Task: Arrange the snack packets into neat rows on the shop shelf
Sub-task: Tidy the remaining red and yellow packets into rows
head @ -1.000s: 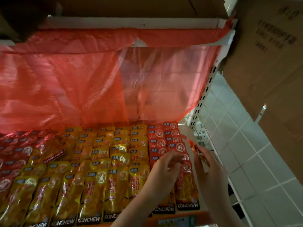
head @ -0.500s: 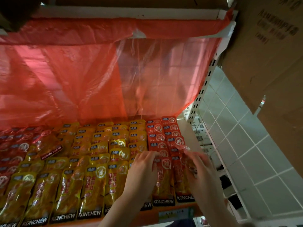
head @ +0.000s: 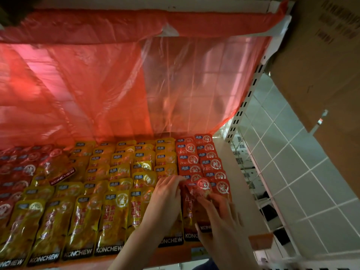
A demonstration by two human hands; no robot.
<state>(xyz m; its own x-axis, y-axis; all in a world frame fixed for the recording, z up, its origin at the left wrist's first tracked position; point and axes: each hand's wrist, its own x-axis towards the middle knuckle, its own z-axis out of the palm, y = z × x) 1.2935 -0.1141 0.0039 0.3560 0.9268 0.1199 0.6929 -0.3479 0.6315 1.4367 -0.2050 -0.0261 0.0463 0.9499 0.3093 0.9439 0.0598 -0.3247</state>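
- Half a second ago both hands lay further up the red rows; now the left hand (head: 165, 199) sits at the seam between the yellow packets (head: 109, 211) and the red packets (head: 196, 162), fingers bent, tips on the top left edge of the front red packet (head: 196, 193).
- The right hand (head: 218, 215) has slid down and toward the shelf's front; its fingers press on the lower half of that same packet, loosely curved. Whether they pinch it or only push, I cannot tell.
- The front red packet lies tilted across the two red columns, at the right end of the shelf (head: 237, 191), overlapping the packets beneath it.
- The view has dropped a little since then; the packets behind have not shifted.
- To the left, the yellow packets run in several overlapping rows to the shelf's front edge; one packet (head: 58, 172) lies askew over the far-left rows.
- A red plastic sheet (head: 116, 84) hangs behind the stock, down to the back row.
- A cardboard box (head: 321, 65) stands at the upper right, beside the slotted shelf post (head: 245, 106) and tiled floor (head: 303, 172).
- An orange price tag (head: 260, 241) juts out near the right forearm, blurred.
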